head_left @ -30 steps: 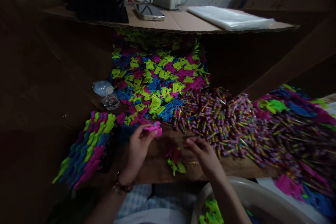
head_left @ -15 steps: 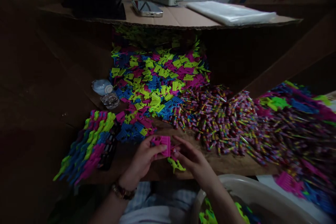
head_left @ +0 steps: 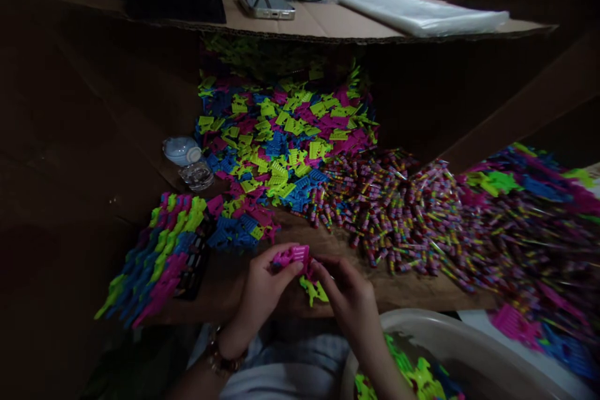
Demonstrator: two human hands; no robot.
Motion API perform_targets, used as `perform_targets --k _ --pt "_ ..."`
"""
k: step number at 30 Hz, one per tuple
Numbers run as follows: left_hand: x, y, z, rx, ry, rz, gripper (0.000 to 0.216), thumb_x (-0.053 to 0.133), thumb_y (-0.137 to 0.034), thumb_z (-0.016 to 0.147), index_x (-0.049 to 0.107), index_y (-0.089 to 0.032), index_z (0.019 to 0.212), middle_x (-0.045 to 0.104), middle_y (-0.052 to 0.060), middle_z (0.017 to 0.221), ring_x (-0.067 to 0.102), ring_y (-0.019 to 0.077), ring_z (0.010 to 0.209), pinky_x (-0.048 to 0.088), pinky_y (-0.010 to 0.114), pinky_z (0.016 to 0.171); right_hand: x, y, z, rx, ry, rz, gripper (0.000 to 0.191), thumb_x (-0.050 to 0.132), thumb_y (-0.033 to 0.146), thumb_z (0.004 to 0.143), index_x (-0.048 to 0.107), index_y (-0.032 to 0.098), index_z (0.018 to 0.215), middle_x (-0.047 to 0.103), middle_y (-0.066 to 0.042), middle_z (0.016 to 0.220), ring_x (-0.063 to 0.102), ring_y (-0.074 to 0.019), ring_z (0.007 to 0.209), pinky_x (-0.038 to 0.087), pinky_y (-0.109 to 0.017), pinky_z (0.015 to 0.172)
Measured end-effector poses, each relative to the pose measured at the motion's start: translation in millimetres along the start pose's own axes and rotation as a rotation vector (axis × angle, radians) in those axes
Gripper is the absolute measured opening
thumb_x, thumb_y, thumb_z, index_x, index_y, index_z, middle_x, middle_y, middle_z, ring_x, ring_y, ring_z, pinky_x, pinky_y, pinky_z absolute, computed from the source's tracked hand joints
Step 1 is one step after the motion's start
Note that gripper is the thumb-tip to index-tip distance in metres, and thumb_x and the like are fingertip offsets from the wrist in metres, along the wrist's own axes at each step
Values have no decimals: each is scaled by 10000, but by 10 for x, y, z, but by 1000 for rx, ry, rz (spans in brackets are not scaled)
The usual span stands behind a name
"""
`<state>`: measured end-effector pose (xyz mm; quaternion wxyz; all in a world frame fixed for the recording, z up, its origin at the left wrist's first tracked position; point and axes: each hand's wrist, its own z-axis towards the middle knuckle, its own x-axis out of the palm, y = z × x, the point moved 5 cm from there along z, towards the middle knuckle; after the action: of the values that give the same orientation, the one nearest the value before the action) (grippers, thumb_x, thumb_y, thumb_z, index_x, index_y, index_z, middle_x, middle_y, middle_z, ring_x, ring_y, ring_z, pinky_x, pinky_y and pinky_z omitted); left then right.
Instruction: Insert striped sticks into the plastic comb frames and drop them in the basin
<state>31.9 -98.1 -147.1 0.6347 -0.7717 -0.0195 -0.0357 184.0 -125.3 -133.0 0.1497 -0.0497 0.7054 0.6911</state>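
My left hand [head_left: 268, 280] pinches a pink plastic piece [head_left: 296, 255] with a ribbed, comb-like panel between thumb and fingers. At the right end of that piece my right hand [head_left: 345, 284] has its thumb and fingertips closed together. What they grip is small and mostly hidden. A yellow-green plastic piece [head_left: 313, 292] shaped like an animal lies on the wooden table [head_left: 398, 292] just below and between my hands. Left of my hands, rows of blue, pink and green plastic pieces [head_left: 157, 256] stand lined up beside a black holder [head_left: 193, 265].
Loose plastic pieces [head_left: 281, 131] heap at the back. Small wrapped colourful sticks [head_left: 412, 212] pile to the right. A light tub [head_left: 450, 325] with green pieces stands at front right. A clear bottle [head_left: 180, 151] is at left. A cardboard shelf [head_left: 319, 24] above bears a phone [head_left: 269, 5].
The pink piece has tilted, its ribbed panel now turned upward. My right fingers have closed in against its right end. The view has shifted slightly.
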Motion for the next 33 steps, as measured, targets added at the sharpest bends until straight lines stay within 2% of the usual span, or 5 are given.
perform_targets --k 7,13,17,26,33 --pt "24 -3 -61 25 34 8 228 697 -189 697 727 -202 923 734 49 947 657 204 884 501 266 805 23 -6 -53 18 -18 -47 263 576 435 815 633 186 880 704 -89 814 650 -202 685 507 -278 635" --pt "-82 113 -30 -102 183 -119 203 736 -187 640 732 -172 843 730 44 827 638 173 754 506 245 697 116 19 -98 -31 234 13 193 516 374 871 562 196 813 611 -27 710 576 -154 649 460 -222 584" --pt "-120 165 -7 -167 246 -152 205 741 -217 633 726 -150 826 710 43 749 611 149 661 490 230 618 185 -115 -145 -18 255 1 207 506 381 876 535 195 789 574 -15 702 539 -145 642 438 -225 589" --pt "-91 253 -31 -75 89 -68 199 720 -213 643 714 -158 834 719 60 829 625 187 786 490 256 714 213 -252 -71 168 248 192 281 560 471 816 529 202 744 554 15 634 524 -125 565 409 -202 489" --pt "-19 395 -11 -101 -5 -77 258 716 -171 632 700 -160 890 723 57 888 637 189 821 497 266 755 238 -272 -62 -57 82 -221 159 478 348 859 531 212 796 656 -50 711 621 -190 619 449 -266 565"
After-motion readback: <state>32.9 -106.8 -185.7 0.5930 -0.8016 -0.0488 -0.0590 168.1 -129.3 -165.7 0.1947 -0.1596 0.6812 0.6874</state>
